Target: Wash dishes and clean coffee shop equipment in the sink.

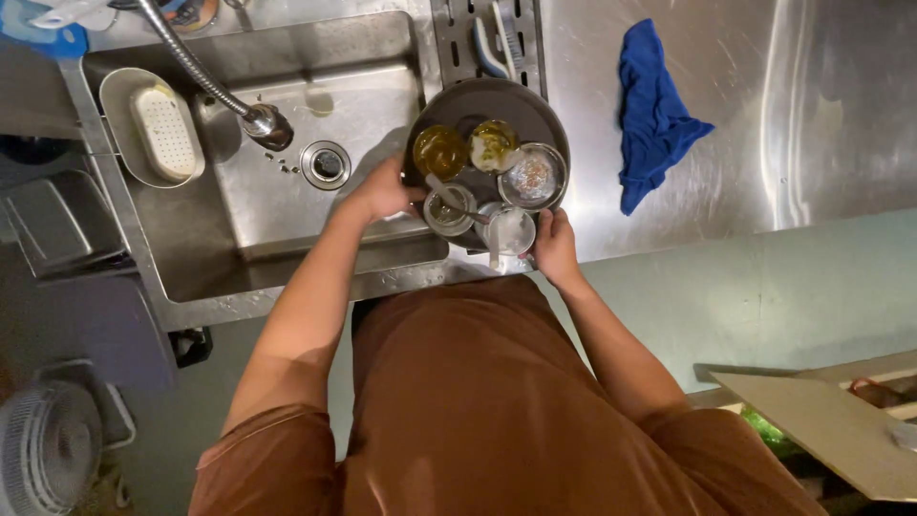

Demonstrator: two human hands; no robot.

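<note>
A round dark tray (535, 110) loaded with several small bowls and cups sits at the right edge of the steel sink (287, 205). My left hand (382, 191) grips the tray's left rim, over the basin. My right hand (556, 247) holds its near right rim by the counter edge. On the tray are a bowl of yellow-brown liquid (439, 151), a bowl with greenish leftovers (494, 145), a steel bowl (532, 177), and a cup with a spoon (449, 208).
A flexible spray faucet (263, 122) hangs over the basin near the drain (326, 164). An oval steel dish with a white insert (162, 134) rests at the sink's left. A blue cloth (654, 115) lies on the steel counter; brushes (495, 43) sit behind the tray.
</note>
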